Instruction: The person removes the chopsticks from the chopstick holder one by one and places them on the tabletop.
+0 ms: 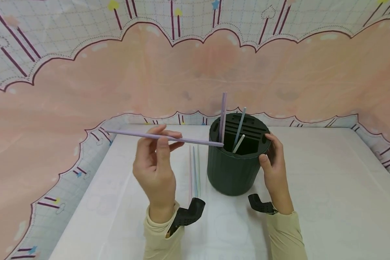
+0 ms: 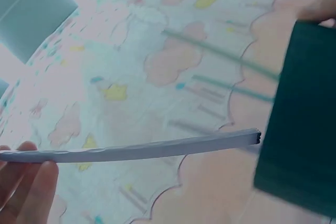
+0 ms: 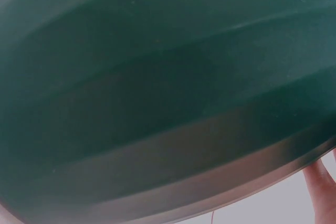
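Observation:
A long purple straw [image 1: 195,140] is pinched between the thumb and fingers of my left hand [image 1: 157,169]. It lies nearly level, its right end beside the rim of a dark green round holder [image 1: 232,177] with a slotted top. In the left wrist view the straw [image 2: 157,148] ends close to the holder's side [image 2: 299,124]. My right hand [image 1: 276,173] grips the holder's right side at the rim. Upright purple straws [image 1: 222,115], a leaning blue straw [image 1: 239,126] and a short pale straw [image 1: 238,143] stand in the holder's opening. The holder's wall [image 3: 157,98] fills most of the right wrist view.
Several thin pastel straws [image 1: 195,173] lie on the white table [image 1: 331,187] left of the holder, partly behind the left wrist's camera [image 1: 188,213]. A patterned peach and white cloth [image 1: 195,72] hangs behind the table.

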`<act>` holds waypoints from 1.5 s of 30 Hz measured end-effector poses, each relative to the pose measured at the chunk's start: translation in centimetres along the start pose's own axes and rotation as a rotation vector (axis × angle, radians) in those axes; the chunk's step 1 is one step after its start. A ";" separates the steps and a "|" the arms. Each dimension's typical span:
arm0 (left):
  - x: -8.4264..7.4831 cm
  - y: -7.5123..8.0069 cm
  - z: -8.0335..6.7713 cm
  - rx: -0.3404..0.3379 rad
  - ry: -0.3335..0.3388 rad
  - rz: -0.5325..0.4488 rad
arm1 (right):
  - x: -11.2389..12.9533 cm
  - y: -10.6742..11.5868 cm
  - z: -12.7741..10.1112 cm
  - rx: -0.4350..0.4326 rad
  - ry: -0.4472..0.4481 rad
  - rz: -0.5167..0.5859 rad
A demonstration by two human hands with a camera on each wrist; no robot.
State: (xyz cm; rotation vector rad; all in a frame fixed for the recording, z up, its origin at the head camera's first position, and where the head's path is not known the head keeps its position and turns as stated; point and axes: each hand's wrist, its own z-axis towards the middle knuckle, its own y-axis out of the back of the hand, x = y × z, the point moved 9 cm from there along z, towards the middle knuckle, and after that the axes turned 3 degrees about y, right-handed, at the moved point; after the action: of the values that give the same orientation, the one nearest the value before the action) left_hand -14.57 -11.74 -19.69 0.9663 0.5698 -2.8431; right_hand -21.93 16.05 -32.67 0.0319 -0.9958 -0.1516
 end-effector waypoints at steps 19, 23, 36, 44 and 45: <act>7.4 4.9 1.1 0.042 0.312 0.419 | -1.0 0.4 -0.3 -0.006 -0.009 -0.006; 11.0 5.2 0.3 0.097 0.380 0.508 | -0.9 0.3 -0.3 -0.008 -0.005 0.012; 19.9 5.5 -3.7 0.382 0.676 0.890 | -0.8 0.2 -0.4 -0.009 -0.004 0.013; 23.0 6.0 -6.1 0.489 0.824 0.912 | -0.7 0.1 -0.4 0.000 0.025 0.034; 23.3 6.1 -6.5 0.495 0.838 0.916 | -0.7 0.1 -0.4 0.002 0.024 0.032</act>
State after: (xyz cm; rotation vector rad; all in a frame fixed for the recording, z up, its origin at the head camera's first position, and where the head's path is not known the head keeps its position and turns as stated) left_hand -28.26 -14.06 -40.41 1.8677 -0.4949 -1.6900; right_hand -21.96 16.19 -33.46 0.0196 -0.9725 -0.1204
